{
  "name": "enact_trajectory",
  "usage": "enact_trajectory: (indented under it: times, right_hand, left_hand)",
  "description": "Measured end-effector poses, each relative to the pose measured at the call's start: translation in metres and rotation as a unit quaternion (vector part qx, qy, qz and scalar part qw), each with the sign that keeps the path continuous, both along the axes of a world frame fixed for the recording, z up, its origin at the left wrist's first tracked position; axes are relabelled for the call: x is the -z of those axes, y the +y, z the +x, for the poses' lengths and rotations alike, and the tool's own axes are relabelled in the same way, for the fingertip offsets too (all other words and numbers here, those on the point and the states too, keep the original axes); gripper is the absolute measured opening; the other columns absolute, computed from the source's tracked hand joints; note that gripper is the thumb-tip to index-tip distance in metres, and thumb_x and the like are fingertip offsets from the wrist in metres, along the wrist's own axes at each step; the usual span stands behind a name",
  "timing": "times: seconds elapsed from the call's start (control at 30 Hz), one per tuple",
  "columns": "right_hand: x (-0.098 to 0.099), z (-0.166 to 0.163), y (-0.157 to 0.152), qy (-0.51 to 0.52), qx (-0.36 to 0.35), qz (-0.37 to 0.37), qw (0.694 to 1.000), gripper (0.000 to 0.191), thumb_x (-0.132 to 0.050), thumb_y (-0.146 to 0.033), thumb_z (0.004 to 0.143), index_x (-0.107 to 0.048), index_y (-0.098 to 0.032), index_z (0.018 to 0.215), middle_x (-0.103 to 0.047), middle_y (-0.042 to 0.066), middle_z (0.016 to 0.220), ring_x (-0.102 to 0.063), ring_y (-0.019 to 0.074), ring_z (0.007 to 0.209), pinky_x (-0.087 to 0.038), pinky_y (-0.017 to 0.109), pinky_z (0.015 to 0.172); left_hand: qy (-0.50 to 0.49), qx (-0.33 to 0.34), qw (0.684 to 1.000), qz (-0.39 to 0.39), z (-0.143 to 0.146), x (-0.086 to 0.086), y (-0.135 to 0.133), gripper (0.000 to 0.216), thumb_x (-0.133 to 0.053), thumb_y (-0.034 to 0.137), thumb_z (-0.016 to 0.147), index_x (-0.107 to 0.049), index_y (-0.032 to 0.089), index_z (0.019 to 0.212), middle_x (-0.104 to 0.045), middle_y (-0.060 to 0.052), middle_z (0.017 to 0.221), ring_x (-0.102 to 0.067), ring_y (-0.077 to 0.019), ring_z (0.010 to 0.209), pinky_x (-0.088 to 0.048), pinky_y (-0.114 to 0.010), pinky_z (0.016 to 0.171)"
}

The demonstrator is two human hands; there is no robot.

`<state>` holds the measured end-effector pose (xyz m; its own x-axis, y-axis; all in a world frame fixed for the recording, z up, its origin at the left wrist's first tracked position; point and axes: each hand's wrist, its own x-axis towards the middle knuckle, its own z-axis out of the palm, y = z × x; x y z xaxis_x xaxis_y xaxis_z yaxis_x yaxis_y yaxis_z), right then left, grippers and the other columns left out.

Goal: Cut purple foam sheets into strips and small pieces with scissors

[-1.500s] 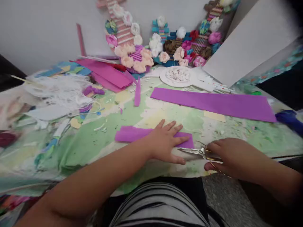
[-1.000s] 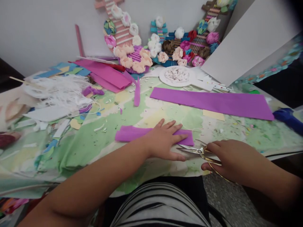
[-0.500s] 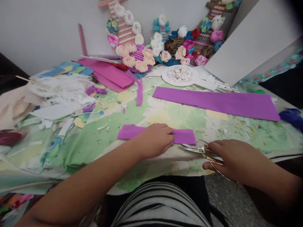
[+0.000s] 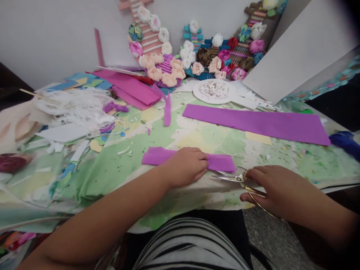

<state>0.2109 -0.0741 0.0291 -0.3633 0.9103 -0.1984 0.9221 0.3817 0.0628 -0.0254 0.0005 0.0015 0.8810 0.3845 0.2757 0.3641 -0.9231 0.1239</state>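
A short purple crepe paper strip (image 4: 221,162) lies across the front of the table. My left hand (image 4: 188,167) rests on its middle, fingers together and curled over the strip, so part of it is hidden. My right hand (image 4: 271,187) holds gold-handled scissors (image 4: 239,179), with thumb and fingers at the handles. The scissor blades point left, parted, just below the strip's right end; whether one touches the paper I cannot tell. Farther back lies a longer purple crepe paper piece (image 4: 258,123), and left of it a thin purple scrap (image 4: 167,108).
White yarn (image 4: 75,107), pink sheets (image 4: 129,86) and paper scraps crowd the left. Paper-flower decorations (image 4: 168,69) stand along the wall. A round white cutout (image 4: 212,90) lies at the back. A white board (image 4: 303,48) leans at the right, near a blue bundle (image 4: 344,142).
The view has shifted very slightly. Both hands, the strip and the scissors keep nearly the same places relative to one another.
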Motion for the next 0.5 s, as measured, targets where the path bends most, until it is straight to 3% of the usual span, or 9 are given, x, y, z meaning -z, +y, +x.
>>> enact_trajectory:
  times: [0.5]
  right_hand:
    - [-0.0016,-0.0043,0.0049,-0.003,-0.008,-0.002,1.0,0.035,-0.045,-0.052,0.073,-0.058,-0.02,0.078,-0.059,0.005,0.067,-0.055,0.0205,0.064,-0.033,0.03,0.055]
  left_hand:
    - [0.027,-0.01,0.998,0.061,0.0044,0.0044,-0.0035,0.022,-0.037,0.021,0.081,-0.057,0.012,0.081,-0.06,-0.01,0.081,-0.053,-0.0177,0.079,-0.042,-0.033,0.07]
